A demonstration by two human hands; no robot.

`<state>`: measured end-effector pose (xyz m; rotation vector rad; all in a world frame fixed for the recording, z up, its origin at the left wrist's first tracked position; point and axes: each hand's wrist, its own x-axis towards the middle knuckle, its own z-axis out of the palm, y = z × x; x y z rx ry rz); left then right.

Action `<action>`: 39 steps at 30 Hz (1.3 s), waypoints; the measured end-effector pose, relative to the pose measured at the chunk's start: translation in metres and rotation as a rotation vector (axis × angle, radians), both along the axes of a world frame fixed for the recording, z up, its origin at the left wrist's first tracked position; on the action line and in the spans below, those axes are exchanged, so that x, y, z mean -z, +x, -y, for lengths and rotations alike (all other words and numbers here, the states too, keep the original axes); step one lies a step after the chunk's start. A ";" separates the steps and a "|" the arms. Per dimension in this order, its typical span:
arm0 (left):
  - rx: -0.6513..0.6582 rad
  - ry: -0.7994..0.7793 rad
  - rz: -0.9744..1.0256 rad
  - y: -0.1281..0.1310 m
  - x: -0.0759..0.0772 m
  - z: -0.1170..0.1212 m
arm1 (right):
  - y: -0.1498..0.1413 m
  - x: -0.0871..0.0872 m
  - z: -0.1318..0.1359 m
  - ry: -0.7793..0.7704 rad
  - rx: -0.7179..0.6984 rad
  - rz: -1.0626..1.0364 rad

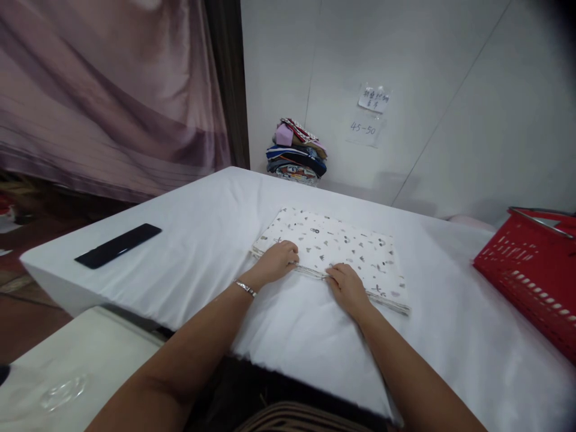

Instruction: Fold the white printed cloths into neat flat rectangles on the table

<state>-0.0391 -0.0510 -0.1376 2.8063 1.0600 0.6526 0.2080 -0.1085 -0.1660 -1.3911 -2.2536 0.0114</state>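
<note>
A folded white cloth (333, 240) with small grey and brown prints lies flat on the white-covered table, its layers showing along the near edge. My left hand (278, 261) has its fingers curled over that edge, left of the middle. Further right, my right hand (347, 287) pinches the same edge between thumb and fingers. The two hands are a short way apart, and the cloth's far side lies beyond them. Parts of the fingertips are hidden under the hands or in the layers.
The white tablecloth (193, 222) covers the table. A dark flat phone-like slab (119, 245) lies at the left, a red plastic basket (531, 270) stands at the right. Folded fabrics (297, 153) are piled by the wall behind. A pale surface (85, 354) adjoins at lower left.
</note>
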 end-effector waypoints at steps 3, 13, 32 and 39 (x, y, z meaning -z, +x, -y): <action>-0.007 0.003 -0.027 0.000 0.000 0.000 | 0.000 0.001 0.000 -0.001 -0.003 -0.003; -0.033 0.049 -0.069 0.004 0.001 0.000 | 0.001 0.000 0.001 0.005 -0.009 -0.017; -0.067 0.034 -0.129 0.004 0.004 0.004 | 0.002 0.001 0.002 0.023 -0.015 0.008; -0.043 0.043 -0.157 -0.006 0.006 0.008 | -0.001 -0.005 0.004 0.031 -0.044 0.054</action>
